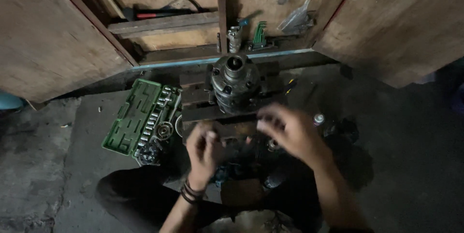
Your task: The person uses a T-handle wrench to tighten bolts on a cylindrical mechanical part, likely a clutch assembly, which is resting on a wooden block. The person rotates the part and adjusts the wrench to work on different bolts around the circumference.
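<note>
Sockets and bits fill the open green tool case (140,117) lying on the concrete floor (48,165) at the far left, its lid flat beside the tray. Next to it the left hand (205,148), wrist ringed with dark bands, hovers low with fingers curled loosely inward; motion blur hides whether anything is pinched between them. Just beyond both hands sits the round metal assembly (235,84), a heavy ribbed housing with a central bore, propped on dark blocks in front of the open wooden cabinet (58,44). The right hand (287,129) is blurred too, fingers spread slightly and bent over the dark clutter of small parts below the housing, holding nothing I can make out. A small capped canister (318,118) stands just beside that hand. To work well here, I judge it wise to keep the housing steady on its blocks and to sort loose parts within easy reach.
</note>
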